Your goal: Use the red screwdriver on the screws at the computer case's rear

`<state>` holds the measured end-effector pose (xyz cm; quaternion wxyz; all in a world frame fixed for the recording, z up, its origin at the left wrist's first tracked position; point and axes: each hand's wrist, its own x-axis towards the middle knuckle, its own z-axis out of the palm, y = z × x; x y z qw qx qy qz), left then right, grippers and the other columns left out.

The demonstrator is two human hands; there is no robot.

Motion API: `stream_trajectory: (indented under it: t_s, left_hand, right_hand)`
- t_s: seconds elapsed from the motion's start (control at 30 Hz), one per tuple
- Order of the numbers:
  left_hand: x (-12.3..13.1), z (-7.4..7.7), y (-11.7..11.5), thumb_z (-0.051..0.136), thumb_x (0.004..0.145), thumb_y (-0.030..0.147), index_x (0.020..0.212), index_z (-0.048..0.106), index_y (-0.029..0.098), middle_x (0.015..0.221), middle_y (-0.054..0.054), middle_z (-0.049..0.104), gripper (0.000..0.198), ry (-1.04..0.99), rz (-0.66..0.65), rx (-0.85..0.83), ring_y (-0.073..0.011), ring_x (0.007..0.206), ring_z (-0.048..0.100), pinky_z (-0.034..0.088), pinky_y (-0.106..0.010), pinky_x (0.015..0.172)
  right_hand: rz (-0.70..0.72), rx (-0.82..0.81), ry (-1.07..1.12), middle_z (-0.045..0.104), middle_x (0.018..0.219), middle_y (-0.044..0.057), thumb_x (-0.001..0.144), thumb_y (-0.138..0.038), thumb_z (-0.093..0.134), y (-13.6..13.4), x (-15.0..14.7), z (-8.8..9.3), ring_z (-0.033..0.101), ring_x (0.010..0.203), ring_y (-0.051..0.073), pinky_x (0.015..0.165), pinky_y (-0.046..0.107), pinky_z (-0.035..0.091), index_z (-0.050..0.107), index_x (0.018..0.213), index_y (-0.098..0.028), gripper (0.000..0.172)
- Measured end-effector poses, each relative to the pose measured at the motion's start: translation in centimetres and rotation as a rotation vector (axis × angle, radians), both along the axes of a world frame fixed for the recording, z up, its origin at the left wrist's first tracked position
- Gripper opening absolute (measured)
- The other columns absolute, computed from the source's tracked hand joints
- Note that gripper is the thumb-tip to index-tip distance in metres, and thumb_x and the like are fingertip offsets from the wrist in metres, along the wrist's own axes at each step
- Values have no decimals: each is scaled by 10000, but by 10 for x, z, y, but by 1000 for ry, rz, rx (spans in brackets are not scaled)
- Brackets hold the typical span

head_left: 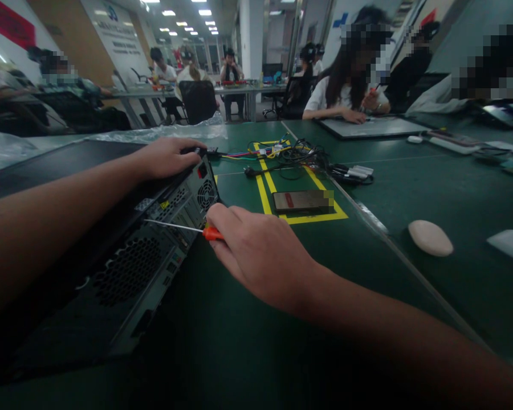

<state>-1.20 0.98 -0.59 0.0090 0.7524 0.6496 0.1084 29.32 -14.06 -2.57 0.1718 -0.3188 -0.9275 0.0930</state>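
Observation:
A black desktop computer case [132,270] lies on the green table at the left, its metal rear panel turned toward my right side. My left hand [169,158] grips the far top edge of the case, its fingertips at the corner. In my closed right hand [260,247] is a screwdriver [177,226] with an orange handle and a thin metal shaft. The shaft points left, and its tip is at the rear panel near the upper edge, above the honeycomb vent. Whether the tip sits in a screw cannot be made out.
A phone [303,201] lies inside yellow tape lines. Behind it is a tangle of cables [301,152]. A pale rounded object [430,238] is at the right. Clear plastic wrap [188,130] lies behind the case. Across the table a person [346,97] leans over a flat panel [371,126].

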Motion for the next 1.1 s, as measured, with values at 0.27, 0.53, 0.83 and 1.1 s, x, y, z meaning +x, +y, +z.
stream_trajectory:
  t_s: [0.27,0.53,0.83,1.1]
  left_hand:
    - [4,3,-3,539,1015,621,1714,741,253,1649,-100,780,816,9,14,-27,-451,1473,713,524,-538,1276]
    - [8,6,-8,487,1047,557,1727,716,205,1695,-135,746,800,34,-9,-27,-426,1513,686,500,-559,1296]
    - [1,-2,0,503,998,634,1693,759,259,1657,-107,777,831,21,21,13,-447,1488,713,513,-560,1288]
    - [2,2,-1,531,948,681,1699,759,254,1636,-110,789,894,4,9,-18,-499,1490,711,526,-575,1263]
  right_hand:
    - [4,18,1,798,1116,62,1263,-240,489,0,1,-1,740,893,215,676,341,300,683,1442,-227,265]
    - [-9,6,-23,805,1128,66,1263,-248,504,-1,0,1,737,896,217,685,337,310,681,1480,-237,280]
    - [-10,16,-6,799,1108,65,1258,-245,514,0,1,1,731,892,202,677,340,276,684,1425,-219,240]
    - [-16,-13,-15,811,1144,71,1260,-253,514,-2,1,4,741,904,215,690,332,317,687,1453,-230,261]
